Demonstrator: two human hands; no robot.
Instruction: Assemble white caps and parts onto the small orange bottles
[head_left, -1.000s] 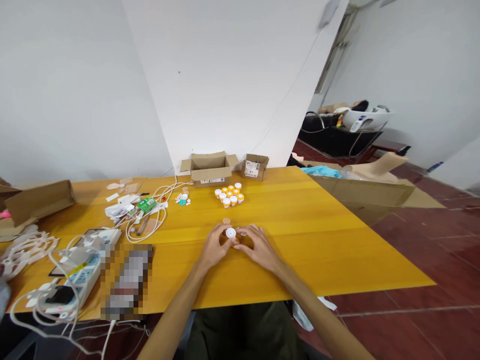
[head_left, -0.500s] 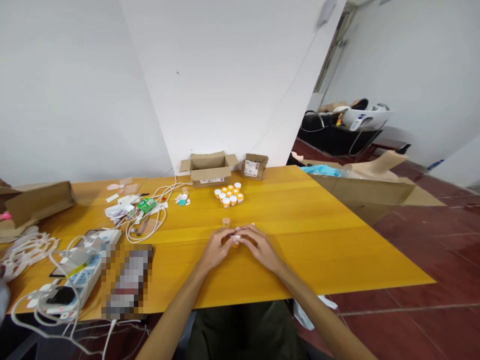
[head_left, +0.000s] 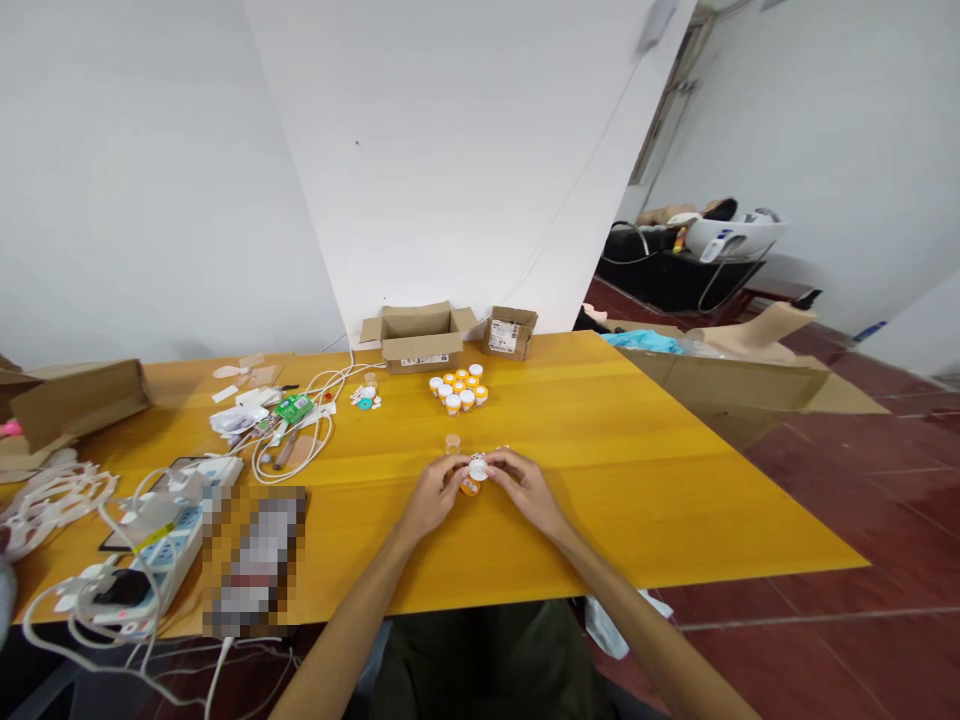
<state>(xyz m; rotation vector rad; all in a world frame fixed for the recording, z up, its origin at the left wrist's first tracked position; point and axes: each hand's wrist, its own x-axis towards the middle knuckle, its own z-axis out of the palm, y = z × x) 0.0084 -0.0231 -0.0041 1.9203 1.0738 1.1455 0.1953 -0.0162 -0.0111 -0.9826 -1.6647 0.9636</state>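
Near the middle of the frame, slightly below centre, the two hands meet over a white screw cap [head_left: 478, 469]. The right hand [head_left: 523, 487] pinches the cap's right rim between thumb and forefinger. The left hand [head_left: 435, 495] has its fingers curled at the cap's left side, its thumb close to an orange pill bottle [head_left: 470, 487] just below the cap; I cannot tell which of the two it grips. The bottle shows pale contents at its mouth.

A small clear cup [head_left: 452, 442] stands just beyond the left hand's fingers. Farther up the frame, well apart from the hands, white-capped orange bottles [head_left: 460, 390] stand in a tight cluster, with an open cardboard box [head_left: 424, 352] and a smaller carton [head_left: 510, 333] behind them, near the far edge by the white wall.

The wood-grain table [head_left: 645, 490] stretches broadly from the right hand to its slanting right edge; past that lie a large floor carton [head_left: 720, 390] and dark red tiles [head_left: 795, 640]. The near edge crosses the lower frame beneath both forearms. Leftward there is a strip of table beside the left forearm, then a pixelated phone-like slab [head_left: 259, 560] and a loaded power strip [head_left: 184, 545] reaching the near edge, limiting room at lower left.
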